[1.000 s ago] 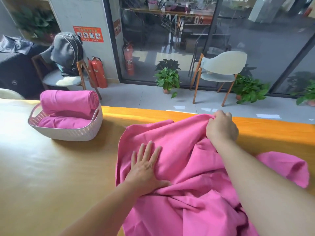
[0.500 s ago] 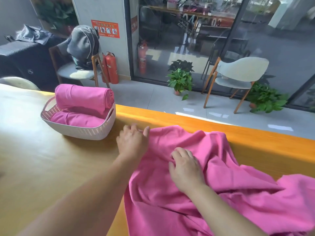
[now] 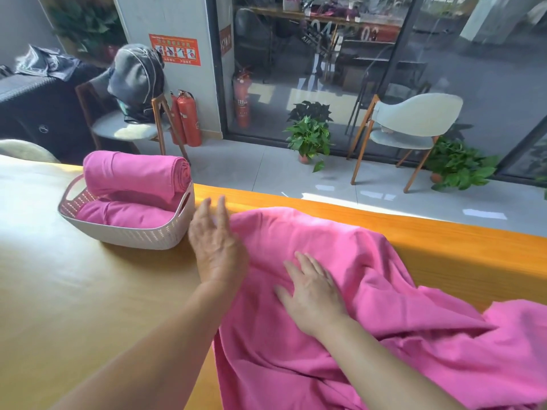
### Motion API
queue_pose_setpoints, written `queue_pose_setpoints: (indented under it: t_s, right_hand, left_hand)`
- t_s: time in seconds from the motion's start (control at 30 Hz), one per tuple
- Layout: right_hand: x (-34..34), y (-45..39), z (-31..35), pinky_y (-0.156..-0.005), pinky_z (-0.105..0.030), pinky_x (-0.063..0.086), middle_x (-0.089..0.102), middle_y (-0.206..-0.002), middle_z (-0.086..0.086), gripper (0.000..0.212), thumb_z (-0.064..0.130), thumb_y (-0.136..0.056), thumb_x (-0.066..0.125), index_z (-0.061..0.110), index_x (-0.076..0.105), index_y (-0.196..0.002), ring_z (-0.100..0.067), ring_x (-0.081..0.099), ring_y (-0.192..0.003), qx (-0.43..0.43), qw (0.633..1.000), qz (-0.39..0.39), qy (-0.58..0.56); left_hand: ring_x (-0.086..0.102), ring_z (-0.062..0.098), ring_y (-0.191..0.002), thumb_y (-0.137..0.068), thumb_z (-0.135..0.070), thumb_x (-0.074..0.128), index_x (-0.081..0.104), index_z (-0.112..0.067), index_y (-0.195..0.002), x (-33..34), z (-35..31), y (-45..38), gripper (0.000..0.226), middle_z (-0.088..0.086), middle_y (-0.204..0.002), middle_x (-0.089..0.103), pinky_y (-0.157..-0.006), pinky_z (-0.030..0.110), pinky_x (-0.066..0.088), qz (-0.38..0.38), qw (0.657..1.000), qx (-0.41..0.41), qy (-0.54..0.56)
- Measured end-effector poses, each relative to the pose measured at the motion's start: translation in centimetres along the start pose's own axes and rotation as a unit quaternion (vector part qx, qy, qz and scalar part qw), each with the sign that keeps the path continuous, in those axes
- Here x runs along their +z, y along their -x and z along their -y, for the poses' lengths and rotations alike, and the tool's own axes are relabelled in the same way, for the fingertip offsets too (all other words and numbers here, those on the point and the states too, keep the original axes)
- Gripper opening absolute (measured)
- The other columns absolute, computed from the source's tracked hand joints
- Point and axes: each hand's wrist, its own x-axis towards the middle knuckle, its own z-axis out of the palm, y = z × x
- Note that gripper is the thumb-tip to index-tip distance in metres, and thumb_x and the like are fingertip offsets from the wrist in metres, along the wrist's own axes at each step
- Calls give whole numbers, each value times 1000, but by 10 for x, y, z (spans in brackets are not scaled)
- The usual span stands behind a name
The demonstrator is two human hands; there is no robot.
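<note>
A crumpled pink cloth (image 3: 370, 291) lies on the right half of the tabletop (image 3: 74, 291). Its long axis runs on a diagonal, from a far-left corner just beside the basket (image 3: 139, 236) down toward the near right, where its folds pass out of view. Its far side lies along the far edge of the tabletop. The left hand (image 3: 217, 247) is at that far-left corner with its fingers straight and released, gripping nothing. It is blurred, so I cannot tell whether the fingertips touch the fabric. The right hand (image 3: 313, 291) rests flat on the middle of the cloth, palm down and fingers spread, pressing rather than grasping. The woven white basket stands near the far edge, left of the cloth and just beside the left hand. It holds two rolled pink cloths, the upper roll (image 3: 136, 176) lying on the lower roll (image 3: 124, 216). Both rolls lie roughly along the far edge, and the upper roll's spiral end faces right, above the basket's right handle.
</note>
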Motion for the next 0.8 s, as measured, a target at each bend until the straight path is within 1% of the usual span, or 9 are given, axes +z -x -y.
queue_pose_setpoints:
  t_s: [0.1, 0.17, 0.23, 0.3, 0.37, 0.43, 0.53, 0.67, 0.8]
  right_hand:
    - [2, 3, 3, -123, -34, 4, 16, -165, -3, 68, 62, -94, 23, 26, 35, -150, -20, 10, -152, 6, 1000, -12, -6]
    - [1, 3, 3, -123, -34, 4, 16, -165, -1, 58, 55, -98, 36, 28, 34, -149, -18, 9, -152, 1, 1000, -5, -10]
    - [-1, 5, -1, -123, -33, 9, 21, -163, 0, 52, 48, -97, 46, 29, 40, -145, -17, 15, -151, -5, 1000, -1, -20]
    - [-4, 9, -6, -117, -35, 25, 41, -149, 1, 42, 45, -93, 52, 26, 52, -130, -21, 34, -141, -10, 1000, -15, -14]
    - [-9, 13, -8, -102, -37, 39, 52, -121, 2, 31, 44, -89, 56, 22, 58, -111, -23, 49, -120, -9, 999, -40, -2]
    - [-14, 15, -7, -98, -37, 41, 52, -115, 2, 28, 43, -90, 55, 22, 59, -108, -23, 48, -115, 5, 999, -36, 9]
    - [-15, 17, -3, -98, -38, 40, 52, -116, 0, 26, 42, -93, 53, 21, 59, -108, -24, 46, -116, 18, 999, -34, 23]
    - [-13, 23, 2, -98, -39, 39, 52, -117, -2, 25, 42, -94, 51, 21, 58, -107, -25, 44, -116, 31, 998, -36, 31]
    - [-9, 28, -2, -97, -40, 41, 52, -114, -1, 25, 44, -90, 54, 22, 59, -102, -25, 48, -113, 41, 997, -59, 22]
  left_hand:
    - [30, 32, -141, -88, -17, 39, 44, -18, -144, 8, -13, 22, 57, 14, -153, 36, -118, 42, 15, 111, 978, 175, -21]
    - [5, 26, -150, -99, -46, 28, 19, -23, -155, 15, -12, 40, 61, 9, -163, 10, -121, 41, 0, 269, 949, 148, -72]
    - [-10, 27, -150, -90, -66, 6, 5, -25, -156, 19, -9, 51, 78, 7, -164, -6, -120, 46, -5, 321, 931, 111, -137]
    - [-8, 29, -150, -92, -66, 11, 8, -25, -156, 16, -11, 60, 76, 8, -164, -4, -119, 49, -3, 329, 926, 107, -149]
    - [17, 30, -145, -94, -63, 29, 34, -26, -147, 5, -15, 64, 64, 9, -157, 24, -116, 48, 15, 279, 942, 120, -141]
    - [40, 25, -127, -92, -63, 37, 54, -26, -127, -4, -17, 60, 53, 2, -136, 47, -104, 41, 30, 213, 960, 130, -129]
    - [39, 26, -127, -97, -56, 37, 50, -24, -134, -4, -17, 44, 51, 6, -141, 42, -105, 39, 31, 202, 966, 122, -108]
    - [12, 26, -147, -99, -57, 29, 27, -20, -151, 7, -20, 28, 64, 8, -160, 18, -119, 40, 8, 282, 942, 132, -127]
    - [27, 28, -136, -91, -67, 36, 29, -21, -144, 2, -23, 37, 71, 8, -147, 31, -111, 41, 25, 275, 935, 130, -181]
